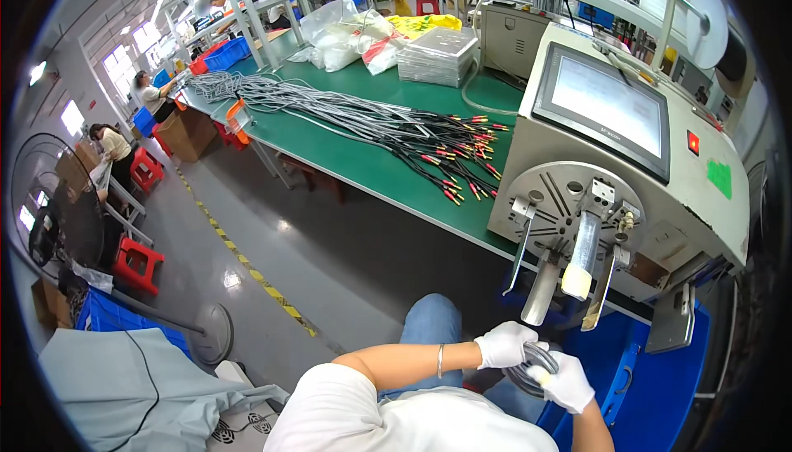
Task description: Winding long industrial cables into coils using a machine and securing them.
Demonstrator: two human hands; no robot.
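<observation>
A coiled grey cable (536,365) is held between my two white-gloved hands, low in front of my body. My left hand (505,345) closes round the coil's upper left side. Wrapped about its right side is my right hand (568,382). Just above them stands a winding machine with a round metal disc (569,204), from which several metal prongs (582,262) stick out; no cable is on the prongs. Along the green bench (346,167) lies a long bundle of grey cables (330,105), their black ends tipped with red and yellow plugs (462,155).
A blue bin (660,386) sits below the machine, right of my hands. The machine carries a lit screen (606,105) and a red switch (693,143). Plastic bags (338,35) and a wrapped stack (437,56) stand at the bench's back. A fan (62,196) and seated people are at left.
</observation>
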